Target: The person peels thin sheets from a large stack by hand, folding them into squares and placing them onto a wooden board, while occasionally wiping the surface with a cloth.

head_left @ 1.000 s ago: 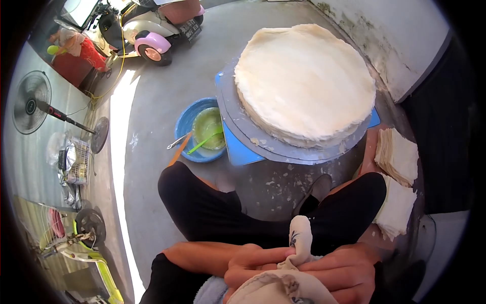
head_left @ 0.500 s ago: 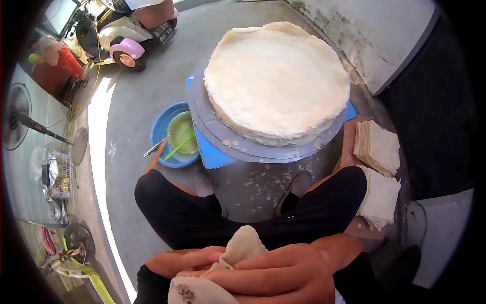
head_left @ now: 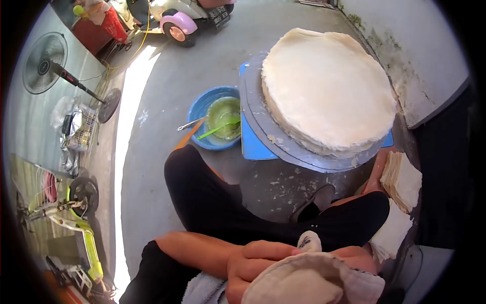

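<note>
Low in the view, both hands are at a bunched off-white cloth (head_left: 293,278) with a stitched rim and a dark printed mark on its rounded upper end; its exact kind does not show. My left hand (head_left: 255,261) comes across from the left, its fingers closed against the cloth. On the other side my right hand (head_left: 358,256) lies against it, its fingers hidden by the fabric. Beyond my knees, a tall round stack of thin dough sheets (head_left: 329,88) rests on a grey round board (head_left: 255,114) over a blue support (head_left: 258,147).
A blue basin (head_left: 197,109) beside the stack holds a green bowl (head_left: 223,114) and a green-handled utensil (head_left: 215,130). Cut sheets lie in piles (head_left: 402,177) at my right. A fan (head_left: 45,66), scooter (head_left: 185,25) and yellow-green frame (head_left: 88,248) stand left. A wall (head_left: 405,55) rises right.
My view has swung left, so the stack and basin appear farther right. The cloth has turned and its rim faces up. My right hand has gone from over the cloth to behind it.
</note>
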Demonstrator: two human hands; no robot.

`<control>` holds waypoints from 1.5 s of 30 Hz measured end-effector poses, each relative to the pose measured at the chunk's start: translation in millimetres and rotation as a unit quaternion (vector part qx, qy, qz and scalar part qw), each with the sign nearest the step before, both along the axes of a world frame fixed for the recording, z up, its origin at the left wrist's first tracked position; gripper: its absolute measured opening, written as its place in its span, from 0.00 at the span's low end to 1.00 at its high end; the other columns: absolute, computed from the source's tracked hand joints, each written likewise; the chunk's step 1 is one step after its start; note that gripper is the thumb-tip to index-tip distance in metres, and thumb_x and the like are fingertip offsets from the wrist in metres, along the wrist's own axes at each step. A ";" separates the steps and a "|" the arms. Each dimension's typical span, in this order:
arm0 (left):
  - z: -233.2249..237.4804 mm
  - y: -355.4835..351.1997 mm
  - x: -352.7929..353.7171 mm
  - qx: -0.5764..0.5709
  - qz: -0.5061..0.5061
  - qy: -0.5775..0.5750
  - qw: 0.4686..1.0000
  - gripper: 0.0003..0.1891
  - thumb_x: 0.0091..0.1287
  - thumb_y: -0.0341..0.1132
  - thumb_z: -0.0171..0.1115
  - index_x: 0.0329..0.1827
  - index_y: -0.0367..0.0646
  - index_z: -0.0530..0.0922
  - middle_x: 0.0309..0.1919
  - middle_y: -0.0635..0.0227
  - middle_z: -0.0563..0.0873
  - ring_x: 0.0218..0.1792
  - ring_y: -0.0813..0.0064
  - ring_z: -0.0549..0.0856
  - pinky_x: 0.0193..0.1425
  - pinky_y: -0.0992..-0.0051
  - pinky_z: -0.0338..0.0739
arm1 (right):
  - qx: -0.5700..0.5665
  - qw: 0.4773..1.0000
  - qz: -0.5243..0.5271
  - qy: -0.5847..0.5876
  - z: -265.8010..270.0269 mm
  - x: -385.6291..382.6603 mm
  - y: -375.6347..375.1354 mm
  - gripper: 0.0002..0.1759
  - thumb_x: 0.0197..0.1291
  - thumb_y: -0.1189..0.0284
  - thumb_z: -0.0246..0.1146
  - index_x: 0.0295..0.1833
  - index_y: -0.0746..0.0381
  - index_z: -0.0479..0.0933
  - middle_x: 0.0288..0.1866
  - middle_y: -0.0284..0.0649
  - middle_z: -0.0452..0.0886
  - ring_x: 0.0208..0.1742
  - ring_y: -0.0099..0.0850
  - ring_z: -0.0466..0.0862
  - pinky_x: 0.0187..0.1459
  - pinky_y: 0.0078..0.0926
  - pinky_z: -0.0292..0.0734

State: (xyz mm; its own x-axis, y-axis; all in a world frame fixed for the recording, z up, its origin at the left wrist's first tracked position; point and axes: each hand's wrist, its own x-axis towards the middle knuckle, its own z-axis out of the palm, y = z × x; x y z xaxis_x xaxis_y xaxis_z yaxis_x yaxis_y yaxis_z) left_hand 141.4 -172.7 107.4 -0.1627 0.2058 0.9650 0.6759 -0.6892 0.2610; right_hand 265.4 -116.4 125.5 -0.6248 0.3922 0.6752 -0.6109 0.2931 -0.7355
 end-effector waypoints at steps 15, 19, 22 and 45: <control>-85.0 -10.9 -117.7 -0.543 0.125 0.110 0.823 0.13 0.58 0.33 0.70 0.45 0.44 0.83 0.50 0.60 0.82 0.45 0.56 0.85 0.48 0.62 0.79 | -0.005 0.906 -0.124 -0.405 -145.2 -94.4 59.3 0.18 0.59 0.74 0.66 0.55 0.64 0.79 0.42 0.46 0.86 0.41 0.43 0.87 0.47 0.35 0.80; -86.9 -1.2 -159.0 -0.554 0.208 0.075 0.802 0.19 0.59 0.34 0.72 0.55 0.45 0.82 0.51 0.61 0.83 0.50 0.56 0.85 0.51 0.63 0.81 | 0.191 0.823 -0.236 -0.480 -153.1 -155.5 83.5 0.23 0.54 0.73 0.69 0.57 0.65 0.78 0.48 0.49 0.85 0.47 0.48 0.84 0.50 0.38 0.80; -85.6 21.2 -169.3 -0.573 0.214 0.102 0.785 0.24 0.60 0.33 0.72 0.60 0.46 0.80 0.57 0.61 0.82 0.51 0.56 0.85 0.52 0.64 0.81 | 0.338 0.799 -0.316 -0.384 -174.2 -165.1 92.3 0.31 0.49 0.74 0.72 0.62 0.65 0.77 0.62 0.50 0.79 0.62 0.47 0.79 0.61 0.44 0.74; -78.2 172.8 -169.3 -0.505 0.087 0.072 0.856 0.07 0.69 0.36 0.64 0.41 0.42 0.80 0.40 0.58 0.85 0.39 0.53 0.85 0.43 0.58 0.79 | 0.079 0.792 -0.433 -0.422 -103.9 -25.5 268.4 0.09 0.66 0.73 0.60 0.48 0.63 0.82 0.34 0.47 0.85 0.37 0.45 0.85 0.41 0.40 0.79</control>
State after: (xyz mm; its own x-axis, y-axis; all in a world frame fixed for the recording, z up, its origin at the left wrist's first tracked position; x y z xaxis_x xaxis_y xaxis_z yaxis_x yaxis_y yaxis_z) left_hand -27.8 0.0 29.3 -0.1697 0.9312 0.3225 0.8202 -0.0480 0.5701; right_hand 239.9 152.1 21.6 -0.4226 0.8729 0.2438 0.5606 0.4632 -0.6864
